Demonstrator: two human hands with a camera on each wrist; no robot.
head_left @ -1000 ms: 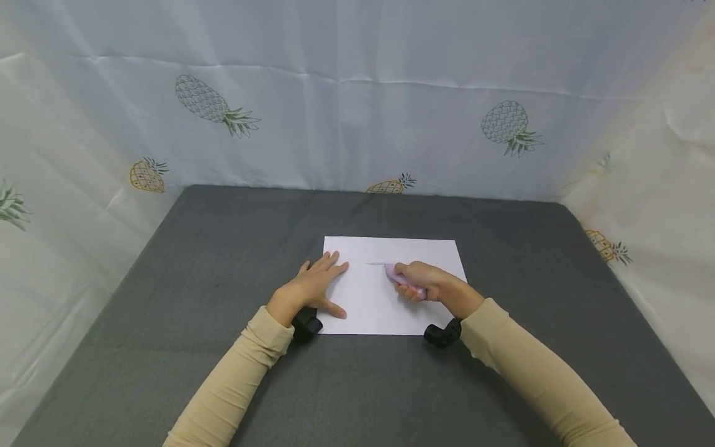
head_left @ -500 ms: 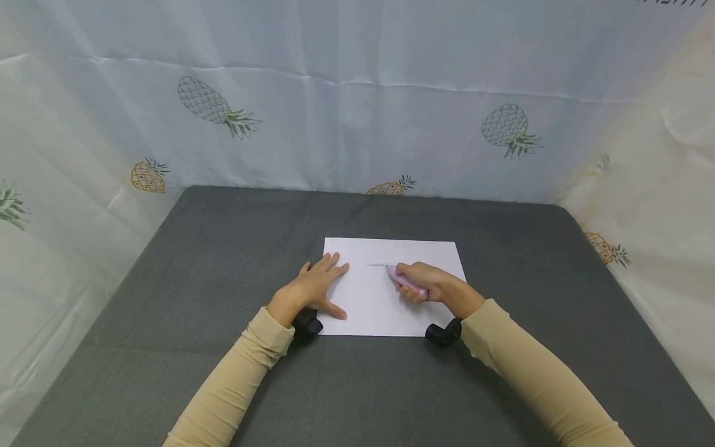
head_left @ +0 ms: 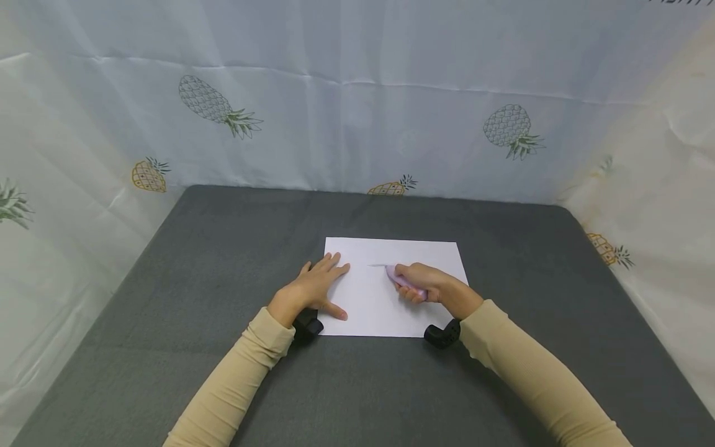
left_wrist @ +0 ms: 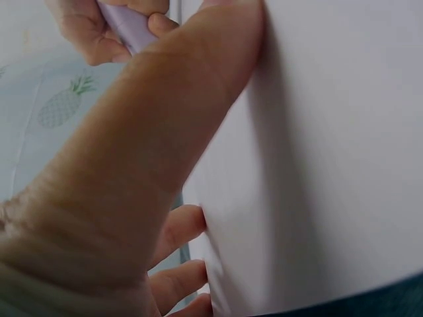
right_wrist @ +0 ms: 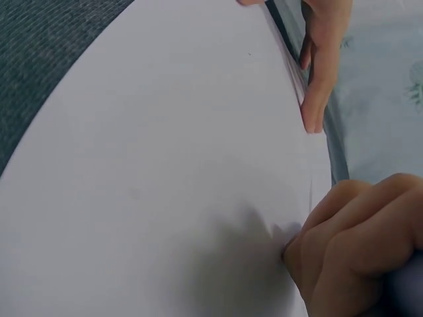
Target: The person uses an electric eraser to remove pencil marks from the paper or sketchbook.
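A white sheet of paper (head_left: 368, 316) lies on the dark grey table. My left hand (head_left: 315, 284) rests spread on its left side, thumb and fingers apart; in the left wrist view the thumb (left_wrist: 178, 99) stretches across the sheet. With curled fingers my right hand (head_left: 421, 279) grips a lavender utility knife (head_left: 416, 287), its tapered front end low at the paper. From that end a thin straight line (head_left: 375, 265) runs left across the sheet. In the right wrist view, the knuckles of my right hand (right_wrist: 370, 244) hide the knife.
The dark grey tabletop (head_left: 251, 236) extends around the paper. Behind it hangs a pale curtain (head_left: 346, 124) printed with pineapples, and similar cloth covers both sides. A black wrist device (head_left: 441, 335) overlaps the sheet's lower right corner; another black device (head_left: 307, 324) sits under the left wrist.
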